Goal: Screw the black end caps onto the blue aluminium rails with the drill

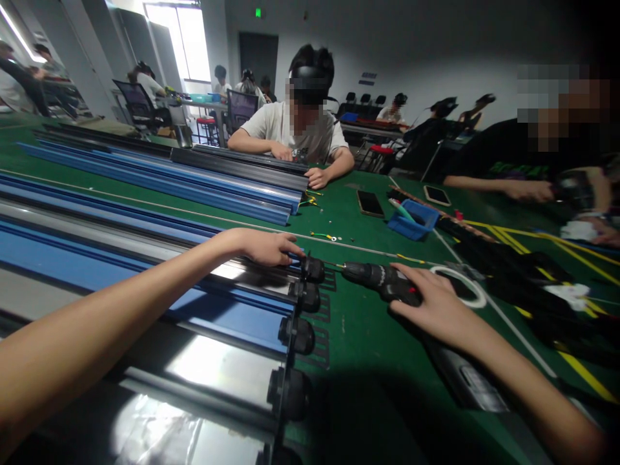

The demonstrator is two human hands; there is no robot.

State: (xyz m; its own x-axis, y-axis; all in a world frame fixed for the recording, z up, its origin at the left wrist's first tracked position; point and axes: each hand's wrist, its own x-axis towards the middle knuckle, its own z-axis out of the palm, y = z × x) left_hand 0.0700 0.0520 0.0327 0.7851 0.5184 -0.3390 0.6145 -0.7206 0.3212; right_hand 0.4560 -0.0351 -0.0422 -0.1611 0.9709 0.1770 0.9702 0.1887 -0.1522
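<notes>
Long blue and silver metal profiles [232,316] lie side by side on the green table, with black round fittings [296,336] along their right ends. My left hand [268,247] rests on the end of the farthest profile in this row, its fingertips at the black end fitting [312,268]. A black power drill [372,276] is in my right hand [433,300], lying level with its bit pointing left at that same fitting. The drill's lower part is partly hidden by my right hand.
Across the green table [361,336] a person [310,123] works at more blue profiles [203,174]. A phone [370,203], a blue basket [413,219], a white ring [479,297] and black-yellow cables [523,271] lie right. Another person's hand [530,190] is at the far right.
</notes>
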